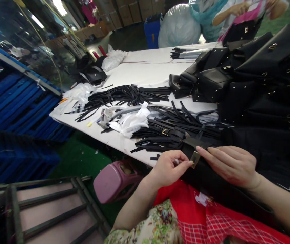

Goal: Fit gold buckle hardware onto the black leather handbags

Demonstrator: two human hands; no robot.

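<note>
A black bag (211, 183) lies across my lap at the table's near edge, with a gold metal clasp (195, 159) on its front. My left hand (169, 167) is closed in a pinch at the clasp's left edge. My right hand (230, 164) lies flat on the bag just right of the clasp, fingers stretched out and pointing left. Black straps (165, 135) with a gold buckle are heaped just beyond the bag.
The white table (135, 73) carries more black strap bundles (127, 96), white plastic wrapping (131, 122) and a stack of black bags (249, 74) at right. A pink stool (111, 181) and a metal rack (45, 210) stand lower left. Blue crates (15, 101) line the left. Another person (239, 13) works at the far side.
</note>
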